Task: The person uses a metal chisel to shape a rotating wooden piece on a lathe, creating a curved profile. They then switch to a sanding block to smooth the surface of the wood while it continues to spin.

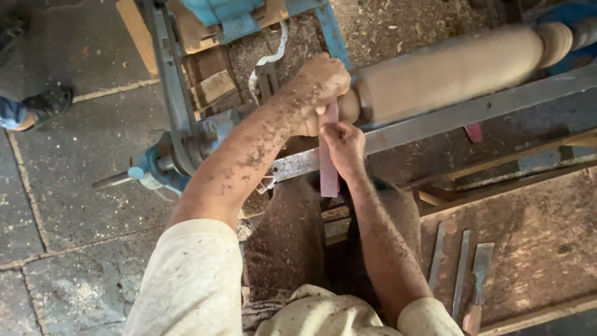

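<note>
Head view: we see the left hand (320, 84) closed over the upper end of a flat reddish chisel (328, 168), the right hand (343, 144) pinching its shaft just below. The chisel's long axis crosses the steel tool rest (435, 121), meeting the blurred wooden spindle (454, 65); its cutting tip is hidden.

A single head-worn view looks steeply down from just above the person's own forearms; close in, it faces a long pale wooden cylinder (454, 68) mounted on a blue metal lathe frame (171, 81); grey stone floor slabs (68, 186) fill the left edge.
</note>
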